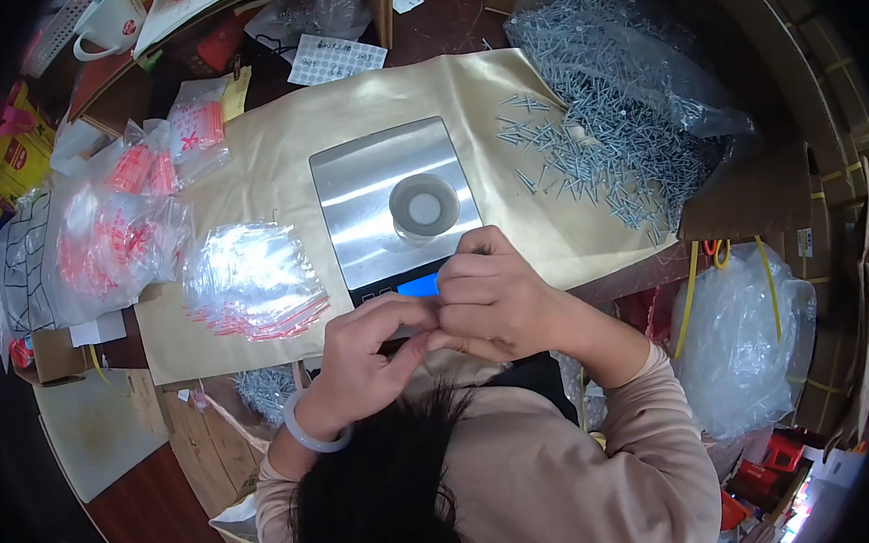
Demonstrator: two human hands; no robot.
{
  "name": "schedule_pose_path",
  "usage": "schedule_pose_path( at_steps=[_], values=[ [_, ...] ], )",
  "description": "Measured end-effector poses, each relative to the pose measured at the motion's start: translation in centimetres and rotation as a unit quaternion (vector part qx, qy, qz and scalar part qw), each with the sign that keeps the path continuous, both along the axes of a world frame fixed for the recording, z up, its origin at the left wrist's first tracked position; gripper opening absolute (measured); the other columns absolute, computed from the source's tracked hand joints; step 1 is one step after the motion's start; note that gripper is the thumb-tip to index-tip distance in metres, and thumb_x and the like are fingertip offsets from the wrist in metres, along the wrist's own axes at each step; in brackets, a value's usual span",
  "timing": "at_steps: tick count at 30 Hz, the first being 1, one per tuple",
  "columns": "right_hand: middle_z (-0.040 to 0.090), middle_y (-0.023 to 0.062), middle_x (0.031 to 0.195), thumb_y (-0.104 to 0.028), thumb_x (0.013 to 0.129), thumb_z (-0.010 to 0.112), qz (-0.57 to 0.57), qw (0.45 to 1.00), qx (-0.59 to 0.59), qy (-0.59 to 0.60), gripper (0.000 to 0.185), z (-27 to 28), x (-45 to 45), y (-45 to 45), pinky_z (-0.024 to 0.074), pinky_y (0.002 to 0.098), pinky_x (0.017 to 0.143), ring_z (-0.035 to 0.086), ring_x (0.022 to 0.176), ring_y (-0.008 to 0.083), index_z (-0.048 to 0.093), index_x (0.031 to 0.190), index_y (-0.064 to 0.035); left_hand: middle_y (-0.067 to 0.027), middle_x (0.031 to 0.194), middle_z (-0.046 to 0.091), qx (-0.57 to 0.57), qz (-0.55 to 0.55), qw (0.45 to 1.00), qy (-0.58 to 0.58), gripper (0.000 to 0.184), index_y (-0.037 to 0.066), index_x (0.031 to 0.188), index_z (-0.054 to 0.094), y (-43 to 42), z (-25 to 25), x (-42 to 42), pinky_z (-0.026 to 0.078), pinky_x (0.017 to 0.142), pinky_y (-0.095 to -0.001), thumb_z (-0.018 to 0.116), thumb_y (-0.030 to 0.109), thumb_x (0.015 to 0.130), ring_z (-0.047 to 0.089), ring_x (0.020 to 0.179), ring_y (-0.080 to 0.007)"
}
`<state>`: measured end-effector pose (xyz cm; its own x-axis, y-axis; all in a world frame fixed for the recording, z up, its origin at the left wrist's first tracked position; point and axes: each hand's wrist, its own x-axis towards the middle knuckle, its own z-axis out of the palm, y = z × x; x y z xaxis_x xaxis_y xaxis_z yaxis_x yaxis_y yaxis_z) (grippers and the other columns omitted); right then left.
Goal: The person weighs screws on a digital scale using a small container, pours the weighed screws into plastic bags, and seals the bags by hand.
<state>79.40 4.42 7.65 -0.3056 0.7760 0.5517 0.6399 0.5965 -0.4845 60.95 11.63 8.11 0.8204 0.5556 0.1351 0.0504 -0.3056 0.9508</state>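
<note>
My left hand (365, 358), with a pale bangle at its wrist, and my right hand (491, 298) meet in front of a digital scale (359, 211). Their fingers are closed together, and whatever they hold is too small or hidden to name. The blue display of the scale shows partly behind my right hand. On the metal plate stands a small round cup (424, 208). Clear zip bags with red edges (254, 281) lie stacked left of the scale. A large heap of screws (614, 111) spills from a plastic bag at the right.
Filled bags with red print (114, 236) are piled at the left. A sticker sheet (337, 58) lies beyond the gold mat (267, 132). A white mug (113, 27) is at the upper left. A cardboard box (748, 198) borders the screws, with a clear plastic bag (742, 342) below.
</note>
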Motion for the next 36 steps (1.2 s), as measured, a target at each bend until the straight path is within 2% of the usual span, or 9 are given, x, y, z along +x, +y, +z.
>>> schedule_pose_path(
  at_steps=[4, 11, 14, 16, 18, 20, 22, 29, 36],
  values=[
    [0.051, 0.0012, 0.068, -0.020, 0.072, 0.074, -0.027, 0.998, 0.049, 0.022, 0.021, 0.6, 1.4, -0.6, 0.0367, 0.0349, 0.074, 0.052, 0.064, 0.0184, 0.056, 0.068, -0.0090, -0.0137, 0.091, 0.068, -0.077, 0.029, 0.994, -0.066, 0.009, -0.003, 0.084, 0.066, 0.8, -0.5, -0.7, 0.049, 0.091, -0.0371, 0.068, -0.005, 0.076, 0.065, 0.100, -0.0303],
    [0.057, 0.0046, 0.079, -0.021, 0.076, 0.072, -0.010, 0.994, -0.081, 0.074, 0.017, -0.6, 2.5, -1.3, 0.0388, 0.0374, 0.079, 0.058, 0.080, 0.0226, 0.062, 0.081, -0.0083, -0.0138, 0.085, 0.069, -0.069, 0.058, 0.995, -0.030, 0.007, -0.002, 0.083, 0.066, 2.0, -0.3, -3.9, 0.052, 0.082, -0.0331, 0.065, -0.007, 0.078, 0.068, 0.092, -0.0263],
    [0.061, 0.0129, 0.108, -0.023, 0.079, 0.069, -0.205, 0.973, -0.091, 0.049, 0.035, -2.8, 6.0, -1.9, 0.0387, 0.0421, 0.092, 0.055, 0.104, 0.0331, 0.060, 0.109, -0.0067, -0.0130, 0.080, 0.069, -0.002, 0.088, 0.996, 0.020, 0.005, -0.003, 0.079, 0.067, 3.1, 1.2, -8.1, 0.052, 0.073, -0.0305, 0.066, -0.007, 0.076, 0.068, 0.079, -0.0216],
    [0.044, 0.0210, 0.133, -0.032, 0.082, 0.065, -0.376, 0.918, -0.101, -0.078, 0.055, -6.1, 11.0, -3.1, 0.0292, 0.0502, 0.102, 0.040, 0.125, 0.0396, 0.048, 0.128, -0.0076, -0.0120, 0.078, 0.069, -0.008, 0.140, 0.985, 0.102, 0.004, -0.003, 0.077, 0.066, 3.6, 1.9, -12.2, 0.051, 0.070, -0.0284, 0.067, -0.006, 0.074, 0.067, 0.073, -0.0186],
    [0.031, 0.0248, 0.142, -0.038, 0.087, 0.060, -0.536, 0.822, -0.127, -0.143, 0.060, -8.6, 14.8, -4.4, 0.0230, 0.0573, 0.104, 0.027, 0.133, 0.0428, 0.040, 0.135, -0.0079, -0.0106, 0.077, 0.068, -0.030, 0.176, 0.962, 0.207, 0.005, -0.004, 0.077, 0.064, 3.7, 1.9, -15.7, 0.050, 0.067, -0.0251, 0.067, -0.007, 0.074, 0.065, 0.072, -0.0148],
    [0.028, 0.0260, 0.144, -0.042, 0.089, 0.055, -0.575, 0.796, -0.135, -0.129, 0.062, -10.1, 16.5, -4.2, 0.0199, 0.0601, 0.104, 0.023, 0.134, 0.0449, 0.038, 0.137, -0.0074, -0.0093, 0.077, 0.067, -0.034, 0.174, 0.930, 0.322, 0.007, -0.004, 0.079, 0.062, 3.9, 1.8, -17.7, 0.049, 0.065, -0.0215, 0.067, -0.008, 0.075, 0.064, 0.073, -0.0108],
    [0.030, 0.0260, 0.142, -0.046, 0.089, 0.052, -0.611, 0.760, -0.128, -0.179, 0.063, -11.6, 16.5, -3.6, 0.0166, 0.0609, 0.105, 0.021, 0.134, 0.0461, 0.040, 0.135, -0.0054, -0.0082, 0.077, 0.067, -0.046, 0.205, 0.924, 0.320, 0.009, -0.004, 0.081, 0.062, 3.7, 1.0, -17.5, 0.049, 0.065, -0.0216, 0.068, -0.007, 0.076, 0.064, 0.073, -0.0103],
    [0.041, 0.0210, 0.134, -0.047, 0.080, 0.062, -0.559, 0.802, -0.191, -0.092, 0.062, -10.8, 13.6, -3.6, 0.0257, 0.0545, 0.099, 0.029, 0.131, 0.0394, 0.049, 0.126, -0.0060, -0.0106, 0.081, 0.068, 0.011, 0.178, 0.959, 0.218, 0.012, -0.005, 0.086, 0.065, 3.2, -0.8, -11.5, 0.051, 0.069, -0.0266, 0.069, -0.004, 0.075, 0.067, 0.076, -0.0162],
    [0.052, 0.0134, 0.120, -0.044, 0.077, 0.068, -0.577, 0.783, -0.029, -0.230, 0.057, -11.4, 14.9, -3.7, 0.0313, 0.0492, 0.092, 0.047, 0.111, 0.0312, 0.053, 0.119, -0.0074, -0.0123, 0.083, 0.068, 0.032, 0.171, 0.970, 0.172, 0.013, -0.004, 0.089, 0.066, 3.2, -2.0, -10.0, 0.051, 0.070, -0.0275, 0.068, -0.003, 0.076, 0.068, 0.077, -0.0190]
  ],
)
